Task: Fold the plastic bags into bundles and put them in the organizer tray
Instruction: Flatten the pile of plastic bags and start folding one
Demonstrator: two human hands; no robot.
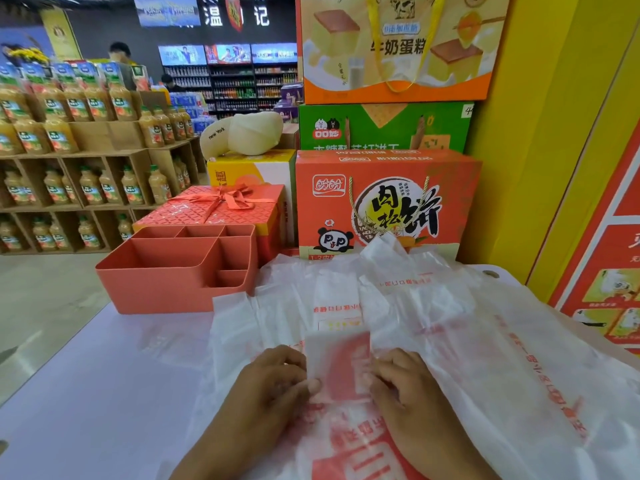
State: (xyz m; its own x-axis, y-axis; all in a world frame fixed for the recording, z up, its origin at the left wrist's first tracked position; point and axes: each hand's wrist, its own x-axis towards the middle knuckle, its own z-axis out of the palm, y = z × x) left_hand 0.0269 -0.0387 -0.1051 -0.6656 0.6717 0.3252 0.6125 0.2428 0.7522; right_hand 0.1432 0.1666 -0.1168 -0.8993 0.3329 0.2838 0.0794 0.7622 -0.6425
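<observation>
My left hand and right hand pinch either side of a half-folded plastic bag atop the loose bags (coral organizer tray sits nearby, up left).

My only camera rides on my head, facing forward and down over the white table. It sits close above my left hand and right hand, which are low in the centre and pinch the folded plastic bag. The organizer tray lies farther ahead on the left. The wide lens bows the edges, and the distant shelves look soft, probably stocked with juice bottles.
</observation>
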